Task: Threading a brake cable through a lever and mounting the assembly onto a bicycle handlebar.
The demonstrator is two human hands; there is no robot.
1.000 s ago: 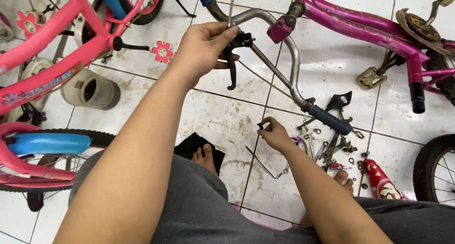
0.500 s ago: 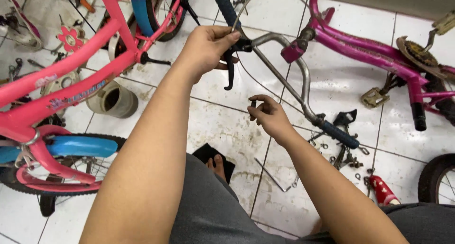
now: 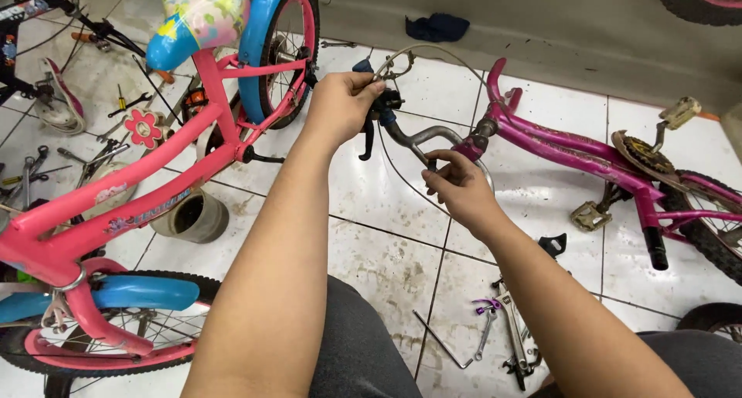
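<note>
Tiled floor (image 3: 371, 205): bikes crowd L/R hands (image 3: 348, 104) (image 3: 456, 185).

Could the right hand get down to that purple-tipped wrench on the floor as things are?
Probably yes. The right hand pinches something small at the handlebar, but the purple-tipped wrench lies on open tile beneath that forearm, nothing covering it.

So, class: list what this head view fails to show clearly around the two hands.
- Handlebar grip: covered by the left hand.
- What the right hand pinches: too small, hidden by fingers.
- Magenta bike rear wheel: cut off by the right edge.
- Tools on floor: partly behind right forearm.
</note>
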